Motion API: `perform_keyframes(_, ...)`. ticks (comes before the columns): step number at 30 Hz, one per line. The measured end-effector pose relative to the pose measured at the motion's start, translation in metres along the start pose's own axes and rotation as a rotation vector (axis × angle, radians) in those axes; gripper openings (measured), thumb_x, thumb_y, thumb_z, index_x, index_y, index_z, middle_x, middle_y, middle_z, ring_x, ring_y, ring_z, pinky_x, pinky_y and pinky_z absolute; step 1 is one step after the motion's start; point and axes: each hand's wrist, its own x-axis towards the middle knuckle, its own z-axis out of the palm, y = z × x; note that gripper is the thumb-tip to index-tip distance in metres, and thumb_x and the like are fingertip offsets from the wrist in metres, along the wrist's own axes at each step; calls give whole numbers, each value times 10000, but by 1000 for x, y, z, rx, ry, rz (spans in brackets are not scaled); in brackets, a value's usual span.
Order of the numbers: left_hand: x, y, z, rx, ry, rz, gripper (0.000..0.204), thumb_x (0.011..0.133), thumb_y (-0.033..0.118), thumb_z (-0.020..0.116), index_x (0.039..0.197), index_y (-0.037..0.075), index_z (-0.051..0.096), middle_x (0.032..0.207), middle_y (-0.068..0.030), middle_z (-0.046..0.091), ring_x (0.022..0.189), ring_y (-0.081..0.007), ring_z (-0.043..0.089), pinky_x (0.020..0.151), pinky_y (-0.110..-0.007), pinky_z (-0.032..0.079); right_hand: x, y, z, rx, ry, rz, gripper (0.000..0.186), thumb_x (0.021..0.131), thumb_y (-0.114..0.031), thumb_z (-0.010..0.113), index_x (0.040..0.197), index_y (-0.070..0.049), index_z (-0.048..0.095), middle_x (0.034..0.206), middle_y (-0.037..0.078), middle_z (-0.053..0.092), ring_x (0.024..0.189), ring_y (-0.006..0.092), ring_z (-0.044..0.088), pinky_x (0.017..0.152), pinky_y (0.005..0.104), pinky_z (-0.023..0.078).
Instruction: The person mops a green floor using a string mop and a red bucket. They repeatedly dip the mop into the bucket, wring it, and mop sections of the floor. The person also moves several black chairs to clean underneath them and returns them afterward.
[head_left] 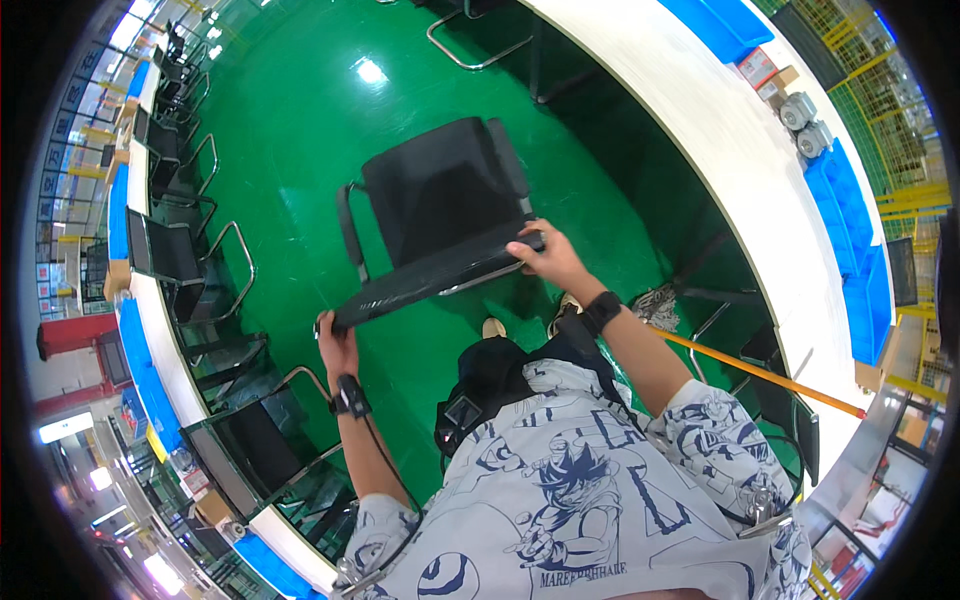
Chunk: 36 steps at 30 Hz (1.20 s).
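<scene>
A black office chair (430,190) with armrests stands in front of me on the green floor, its seat facing away from my body. Both my hands grip the top of its backrest, one at each end. My left hand (338,345) is closed round the left corner, and my right hand (548,252) clasps the right corner with the thumb on top. The backrest's top edge (425,283) slants up from left to right between them. Most of the chair's legs are hidden under the seat.
A long white table (690,110) curves along the right, bearing blue bins (838,205) and grey metal parts (803,122). A mop (658,305) with an orange handle (760,372) leans beside me at the right. Several black chairs (165,250) line the left-hand table.
</scene>
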Motion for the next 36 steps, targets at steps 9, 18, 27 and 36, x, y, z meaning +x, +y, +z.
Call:
perform_keyframes(9,-133,26,-176,-279,503,166,250,846,245,693,873,36,559,855,-33,571,782,-141,558,723,-273,501,33,-37,184,-200,-425,-81,491,759,-417,746,987,-38,533,697,126,624,599,208,625,565,341,479)
perform_keyframes(18,-112,72,-269,110,625,163,317,871,333,600,932,22,590,825,-54,613,724,-167,573,652,-273,489,23,-5,277,-325,-315,-222,684,787,-361,667,1282,39,415,1135,249,573,1027,413,564,871,459,471)
perform_keyframes(27,28,-67,-186,205,335,-757,453,917,444,429,904,26,603,825,-71,611,768,-213,570,705,-328,477,-185,99,-249,-1298,662,765,307,741,-317,671,909,-62,643,928,117,641,919,259,618,788,400,481)
perform_keyframes(36,102,-205,206,612,-360,-797,264,954,323,461,886,86,556,795,-9,538,754,-155,533,681,-309,450,-533,94,-580,-1568,730,1358,634,709,-187,705,1309,-165,504,1338,148,465,1344,338,319,1113,499,227)
